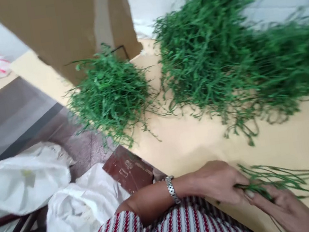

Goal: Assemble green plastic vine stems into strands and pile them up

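Observation:
My left hand (222, 181), with a metal watch (171, 190) on its wrist, is closed with its fingers on a small bunch of thin green stems (282, 176). My right hand (286, 204) meets it at the lower right and pinches the same stems, its thumb close to my left fingers. The free ends of the stems trail to the right over the table. Some fingers of both hands are hidden behind the bunch.
A small heap of green stems (110, 91) lies at the left of the cream table (192, 137); a larger heap (205, 46) spreads along the back right. Behind the small heap stands a cardboard box (71, 23). White sacks (30, 177) sit left, below the table edge.

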A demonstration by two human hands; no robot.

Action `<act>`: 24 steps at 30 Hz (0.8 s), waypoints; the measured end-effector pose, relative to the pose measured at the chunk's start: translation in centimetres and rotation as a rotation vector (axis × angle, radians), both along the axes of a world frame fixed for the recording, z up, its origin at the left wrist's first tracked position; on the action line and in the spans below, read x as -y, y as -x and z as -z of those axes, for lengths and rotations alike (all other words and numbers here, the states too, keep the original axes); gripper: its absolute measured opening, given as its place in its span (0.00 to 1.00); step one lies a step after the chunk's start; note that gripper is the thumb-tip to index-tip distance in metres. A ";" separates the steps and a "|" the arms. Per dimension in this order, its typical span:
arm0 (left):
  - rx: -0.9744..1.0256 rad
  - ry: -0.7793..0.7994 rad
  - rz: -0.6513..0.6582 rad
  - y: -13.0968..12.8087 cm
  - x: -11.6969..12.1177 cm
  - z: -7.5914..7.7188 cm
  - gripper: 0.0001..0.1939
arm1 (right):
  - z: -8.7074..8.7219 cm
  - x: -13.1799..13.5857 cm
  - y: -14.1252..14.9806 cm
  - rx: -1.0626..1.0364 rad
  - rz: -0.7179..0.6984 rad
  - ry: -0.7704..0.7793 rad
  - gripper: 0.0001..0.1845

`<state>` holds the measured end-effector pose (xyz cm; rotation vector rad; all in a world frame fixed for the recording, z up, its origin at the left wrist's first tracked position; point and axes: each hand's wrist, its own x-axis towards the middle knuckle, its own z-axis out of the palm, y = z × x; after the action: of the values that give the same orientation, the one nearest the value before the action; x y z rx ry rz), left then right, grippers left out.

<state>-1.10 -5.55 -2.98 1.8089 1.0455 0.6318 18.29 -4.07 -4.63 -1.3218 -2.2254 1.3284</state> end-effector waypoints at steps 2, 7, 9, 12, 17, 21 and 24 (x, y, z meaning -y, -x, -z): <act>0.070 0.061 -0.037 0.0 0.1 0.2 0.08 | -1.1 -0.3 1.1 -0.024 -0.029 0.079 0.19; 0.387 0.355 -0.043 -0.3 -0.5 0.0 0.10 | -2.4 -1.4 2.5 -0.283 -0.098 0.246 0.20; 0.508 0.455 -0.071 -0.5 -0.9 -0.1 0.09 | -2.2 -1.6 2.3 -0.407 -0.073 0.373 0.22; 0.571 0.525 -0.136 -0.7 -1.4 -0.3 0.09 | -1.8 -2.0 1.8 -0.575 0.016 0.495 0.23; 0.714 0.576 -0.262 -0.8 -2.2 -0.5 0.06 | -1.9 -3.3 1.3 -0.567 0.071 0.344 0.20; 0.805 0.566 -0.367 -1.2 -2.4 -0.1 0.04 | -1.5 -3.4 1.7 -0.519 0.161 0.242 0.20; 0.838 0.555 -0.418 -1.7 -2.4 -0.1 0.05 | -1.1 -3.0 2.2 -0.565 0.207 0.258 0.20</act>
<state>0.56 -3.19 -2.88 0.7117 0.8740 1.0938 16.10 -1.12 -3.55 -1.0394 -1.5420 1.6886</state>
